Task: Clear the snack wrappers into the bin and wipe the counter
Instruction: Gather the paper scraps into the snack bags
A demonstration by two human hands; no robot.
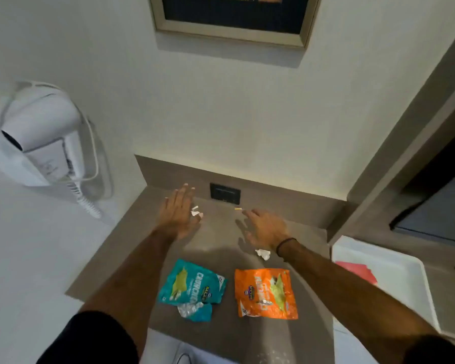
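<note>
Both arms reach forward over the grey bench, palms down. Left hand near the back left corner, fingers spread flat and wide, holding nothing; small white scraps lie just beside its thumb side. Right hand hovers lower, fingers loosely spread and empty, a dark band round the wrist. A tiny tan scrap lies just beyond the right fingertips, near the black wall socket. A crumpled white paper bit sits close under the right wrist. Nearer the front edge: teal wrapper on the left, torn and crumpled at its lower end; orange wrapper on the right, lying flat. The two wrappers are apart. White tray at the right with something red in it. White hair dryer hangs on the left wall. No bin in view
</note>
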